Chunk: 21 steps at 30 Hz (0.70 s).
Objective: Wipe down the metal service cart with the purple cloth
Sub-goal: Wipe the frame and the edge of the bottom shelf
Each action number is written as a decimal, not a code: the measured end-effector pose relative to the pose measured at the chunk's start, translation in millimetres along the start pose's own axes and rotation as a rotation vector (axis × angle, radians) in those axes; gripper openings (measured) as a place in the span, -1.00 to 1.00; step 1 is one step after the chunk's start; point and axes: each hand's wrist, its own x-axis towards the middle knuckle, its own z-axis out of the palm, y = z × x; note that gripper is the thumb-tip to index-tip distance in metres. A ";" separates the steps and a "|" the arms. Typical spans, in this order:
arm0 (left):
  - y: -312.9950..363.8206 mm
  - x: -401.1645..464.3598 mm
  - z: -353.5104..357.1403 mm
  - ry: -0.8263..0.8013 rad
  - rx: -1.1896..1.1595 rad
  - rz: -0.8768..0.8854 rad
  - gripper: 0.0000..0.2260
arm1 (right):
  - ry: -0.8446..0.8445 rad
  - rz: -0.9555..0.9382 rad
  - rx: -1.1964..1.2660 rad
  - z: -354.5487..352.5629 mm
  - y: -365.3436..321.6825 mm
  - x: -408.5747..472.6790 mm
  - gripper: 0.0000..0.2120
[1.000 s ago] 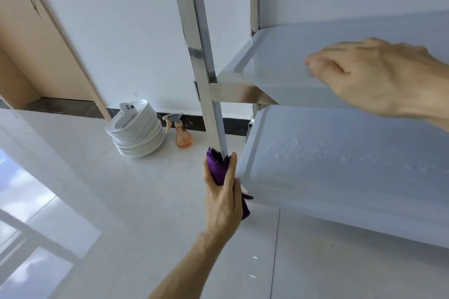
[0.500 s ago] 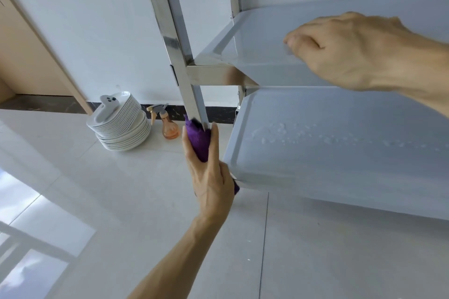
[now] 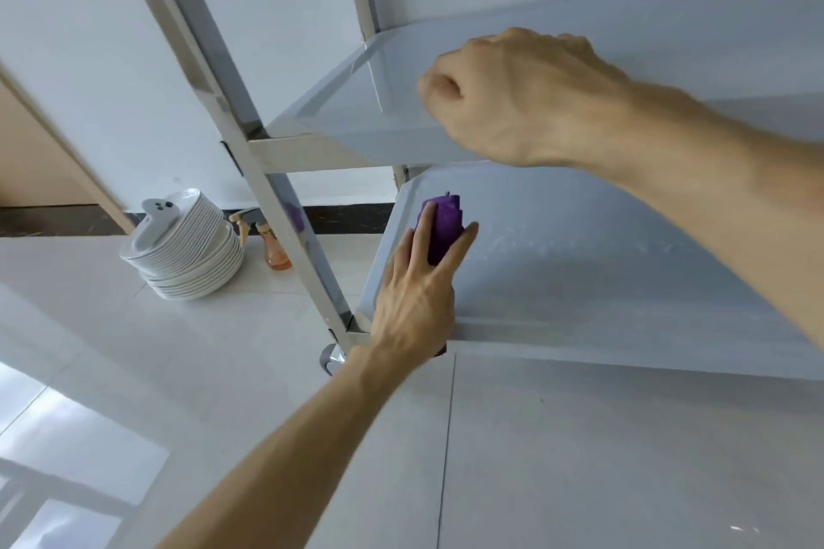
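The metal service cart [image 3: 285,236] has a shiny slanted front post and two grey shelves. My left hand [image 3: 414,303] reaches over the front rim of the lower shelf [image 3: 624,290] and holds the bunched purple cloth [image 3: 443,232] against its left end. Water droplets speckle that shelf to the right of the cloth. My right hand [image 3: 517,98] rests on the front edge of the middle shelf [image 3: 356,120], fingers curled over the rim. A caster wheel [image 3: 332,359] shows under the post.
A stack of white plates [image 3: 187,250] with a white game controller on top stands on the floor by the wall. An orange spray bottle [image 3: 274,245] sits behind the post. Glossy white floor tiles spread in front; a wooden panel is at far left.
My left hand has left the front post and carried the purple cloth rightward onto the lower shelf. The view has tilted down, and my right hand stays on the middle shelf edge.
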 end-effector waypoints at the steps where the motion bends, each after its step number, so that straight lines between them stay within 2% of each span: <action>1: -3.7 8.8 5.6 -0.146 0.049 -0.005 -0.39 | -0.006 0.012 -0.002 -11.1 -9.8 7.7 -0.62; 2: -6.6 13.6 8.4 -0.308 0.090 -0.014 -0.41 | 0.110 0.064 0.016 -13.0 -44.5 20.2 -0.61; 4: -12.0 22.6 12.4 -0.526 0.151 -0.005 -0.42 | 0.105 0.019 0.078 -11.5 -52.6 20.2 -0.59; 6: -19.0 22.9 14.6 -0.587 0.197 0.066 -0.41 | 0.100 0.034 0.102 -11.0 -40.4 22.4 -0.59; 8: -28.8 24.8 10.6 -0.621 0.235 0.155 -0.38 | 0.165 -0.003 0.076 -10.4 -38.9 19.2 -0.59; 12: -41.2 30.0 -3.5 -0.541 0.152 0.208 -0.26 | 0.301 -0.214 -0.053 -11.0 -41.5 0.6 -0.68; 16: -42.5 8.0 -10.2 -0.469 0.092 0.254 -0.12 | 0.404 -0.540 -0.178 -20.8 -28.3 -29.7 -0.77; 18: -45.2 -2.9 -11.2 -0.423 0.116 0.339 -0.15 | 0.426 -0.679 -0.249 -16.1 -23.9 -49.2 -0.81; 21: -49.9 -7.6 -9.6 -0.343 0.111 0.416 -0.26 | 0.318 -0.766 -0.275 7.6 -20.3 -74.8 -0.82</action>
